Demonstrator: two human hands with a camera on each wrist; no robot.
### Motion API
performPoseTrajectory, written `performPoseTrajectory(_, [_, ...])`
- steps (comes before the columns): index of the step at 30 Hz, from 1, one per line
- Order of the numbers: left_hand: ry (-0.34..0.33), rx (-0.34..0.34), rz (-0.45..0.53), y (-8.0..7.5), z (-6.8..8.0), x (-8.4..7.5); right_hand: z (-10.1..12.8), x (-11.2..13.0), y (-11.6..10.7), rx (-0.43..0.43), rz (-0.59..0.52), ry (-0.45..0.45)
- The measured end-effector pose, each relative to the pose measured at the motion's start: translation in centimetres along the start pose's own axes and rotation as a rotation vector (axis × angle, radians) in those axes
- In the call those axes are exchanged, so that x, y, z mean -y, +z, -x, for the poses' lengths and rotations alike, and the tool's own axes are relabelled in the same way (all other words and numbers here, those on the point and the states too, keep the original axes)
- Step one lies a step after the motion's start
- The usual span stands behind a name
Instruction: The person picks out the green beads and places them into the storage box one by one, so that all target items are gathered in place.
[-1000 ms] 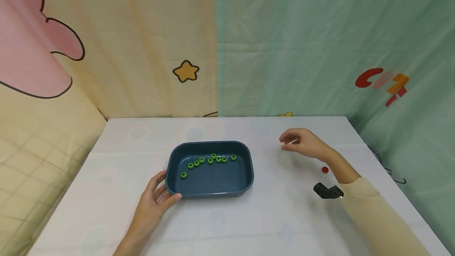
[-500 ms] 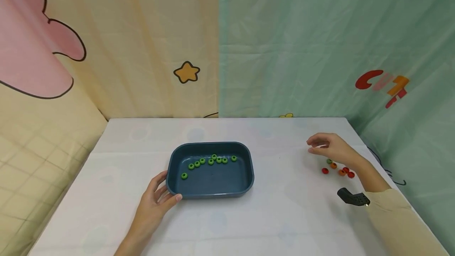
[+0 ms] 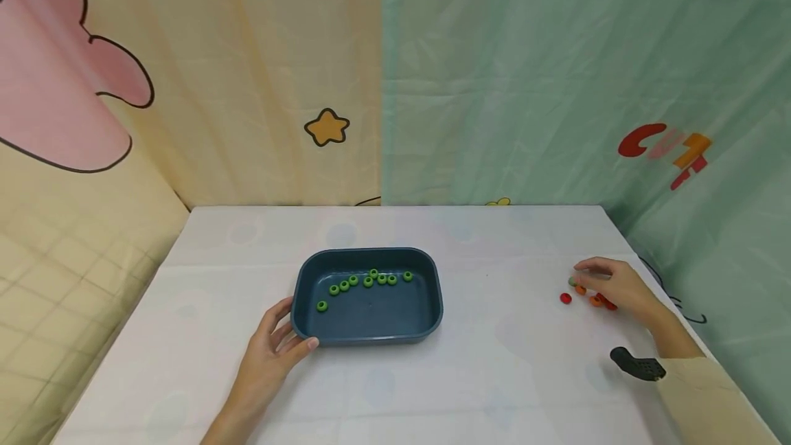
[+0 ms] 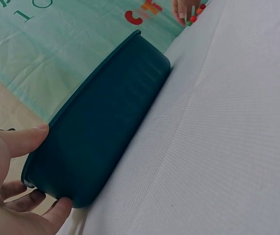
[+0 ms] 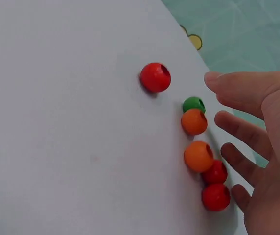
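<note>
A dark blue tray (image 3: 377, 321) lies on the table, with several green beads (image 3: 368, 282) scattered inside it. My left hand (image 3: 262, 362) grips its near left corner, the thumb on the near side and the other fingers at the left end. Over at the right, my right hand (image 3: 621, 292) hovers by a small group of loose beads, nothing visible between its fingers. In the right wrist view, a green bead (image 5: 193, 105), two orange beads (image 5: 198, 156) and two red beads (image 5: 216, 197) lie close to the fingertips. One more red bead (image 5: 155, 77) sits apart.
A white cloth covers the table (image 3: 482, 362). Printed curtains (image 3: 494, 88) hang behind it and along both sides. A black wrist strap (image 3: 636, 364) shows at the right sleeve (image 3: 711, 397).
My right hand has moved right and nearer, from the tabletop right of the tray to the loose beads, uncovering several of them on the way. The left hand and tray stay put.
</note>
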State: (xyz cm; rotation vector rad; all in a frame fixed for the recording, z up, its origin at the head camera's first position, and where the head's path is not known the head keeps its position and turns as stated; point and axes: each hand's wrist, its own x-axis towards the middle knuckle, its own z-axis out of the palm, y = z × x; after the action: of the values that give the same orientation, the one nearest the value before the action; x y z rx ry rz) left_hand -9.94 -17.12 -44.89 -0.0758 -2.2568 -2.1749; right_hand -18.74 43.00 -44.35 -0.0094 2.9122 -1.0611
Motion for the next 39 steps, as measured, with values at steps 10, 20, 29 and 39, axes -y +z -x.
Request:
performPoseTrajectory(10, [-0.009, -0.007, -0.022, -0.1, 0.1, 0.1, 0.2, -1.9, 2.0, -0.105, 0.093, -0.083])
performPoseTrajectory(20, [0.001, 0.003, -0.019, 0.0, 0.1, 0.0, 0.6, -1.6, 2.1, -0.142, 0.027, -0.094])
performPoseTrajectory(29, [-0.007, -0.006, -0.020, -0.1, 0.2, 0.1, 0.3, -0.5, 1.1, -0.122, 0.093, -0.060])
performPoseTrajectory(39, [-0.008, -0.008, -0.020, -0.2, 0.1, 0.2, -1.6, 2.8, 0.8, -0.073, 0.075, -0.111])
